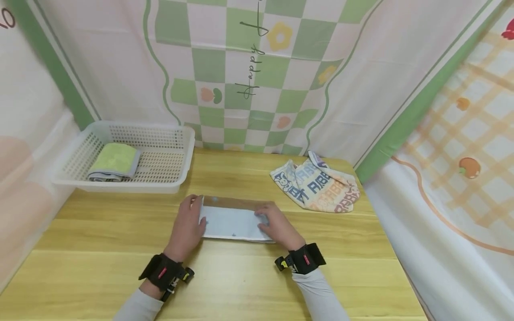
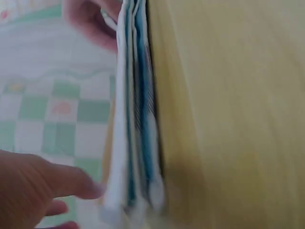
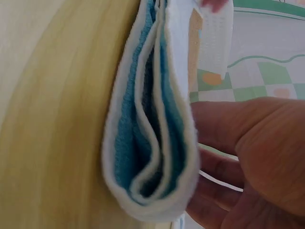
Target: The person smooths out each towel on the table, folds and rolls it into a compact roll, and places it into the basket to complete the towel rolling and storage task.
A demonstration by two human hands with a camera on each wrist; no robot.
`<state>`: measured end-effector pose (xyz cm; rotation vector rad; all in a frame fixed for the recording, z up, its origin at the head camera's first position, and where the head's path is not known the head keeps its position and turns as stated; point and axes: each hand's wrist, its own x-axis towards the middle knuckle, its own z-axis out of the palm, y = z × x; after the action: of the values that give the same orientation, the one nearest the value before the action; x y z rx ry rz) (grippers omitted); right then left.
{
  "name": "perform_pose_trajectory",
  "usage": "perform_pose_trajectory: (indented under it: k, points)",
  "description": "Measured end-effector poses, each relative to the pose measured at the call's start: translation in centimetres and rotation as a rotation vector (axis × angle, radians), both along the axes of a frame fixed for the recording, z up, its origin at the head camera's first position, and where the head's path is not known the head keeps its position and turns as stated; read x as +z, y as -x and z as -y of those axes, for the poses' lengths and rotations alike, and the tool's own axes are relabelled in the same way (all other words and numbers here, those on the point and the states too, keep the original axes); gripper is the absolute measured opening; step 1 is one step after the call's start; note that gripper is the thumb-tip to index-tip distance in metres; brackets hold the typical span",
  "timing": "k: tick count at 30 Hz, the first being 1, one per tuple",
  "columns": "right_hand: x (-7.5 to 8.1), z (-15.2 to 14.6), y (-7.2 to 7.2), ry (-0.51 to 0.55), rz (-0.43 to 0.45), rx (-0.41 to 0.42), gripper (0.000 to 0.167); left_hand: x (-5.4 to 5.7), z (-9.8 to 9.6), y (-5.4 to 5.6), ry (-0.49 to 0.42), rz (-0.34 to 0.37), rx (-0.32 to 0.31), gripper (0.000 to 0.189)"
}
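Flat on the wooden table lies a folded towel (image 1: pixel 230 223), pale blue with small star marks and a brown strip along its far side. At its left end my left hand (image 1: pixel 188 225) touches it, the thumb (image 2: pixel 78 183) extended over the upper face. My right hand (image 1: pixel 279 227) rests on the right end with loosely bent fingers (image 3: pixel 217 167); they touch the top layer. Stacked white-edged layers with a blue inner side show in the folded towel (image 3: pixel 155 119) in the right wrist view. The left hand's far fingertips are partly hidden.
A white plastic basket (image 1: pixel 164 185) stands at the back left with a folded green towel (image 1: pixel 116 160) inside. At the back right lies a crumpled towel with printed letters (image 1: pixel 317 185). A checkered curtain (image 1: pixel 257 116) hangs behind the table (image 1: pixel 241 281).
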<state>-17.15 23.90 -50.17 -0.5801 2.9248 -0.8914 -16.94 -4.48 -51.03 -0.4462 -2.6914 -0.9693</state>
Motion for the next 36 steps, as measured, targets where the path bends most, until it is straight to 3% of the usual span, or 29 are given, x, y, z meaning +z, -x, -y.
perform_pose_trajectory:
  k: [3,9,13,18,26,29,32,36]
  points:
    - [0.4,-0.2,-0.1,-0.036,0.008,0.01,0.035,0.3,-1.5,-0.6,0.05,-0.103,-0.045,0.05]
    - [0.7,-0.2,-0.4,-0.053,-0.017,0.014,0.035,-0.4,-3.6,-0.8,0.306,-0.091,-0.124,0.04]
    - [0.8,-0.2,-0.7,-0.09,-0.021,0.028,0.036,-0.5,-3.6,-0.1,0.377,-0.066,-0.158,0.049]
    - [0.9,-0.4,-1.0,-0.161,-0.014,0.042,0.037,0.2,-3.4,1.8,0.373,0.061,-0.249,0.055]
    - [1.6,-0.1,-2.0,-0.251,-0.022,0.047,0.036,0.9,-3.2,6.4,0.4,0.194,-0.45,0.061]
    - [1.6,0.2,-2.5,-0.292,-0.07,0.052,0.033,0.8,-3.4,7.9,0.392,0.204,-0.513,0.06]
    - [1.6,0.6,-2.9,-0.324,-0.101,0.049,0.026,0.7,-3.8,8.7,0.383,0.18,-0.545,0.058]
    - [1.4,1.5,-3.2,-0.394,-0.142,0.046,0.018,1.2,-4.4,8.2,0.346,0.126,-0.488,0.048]
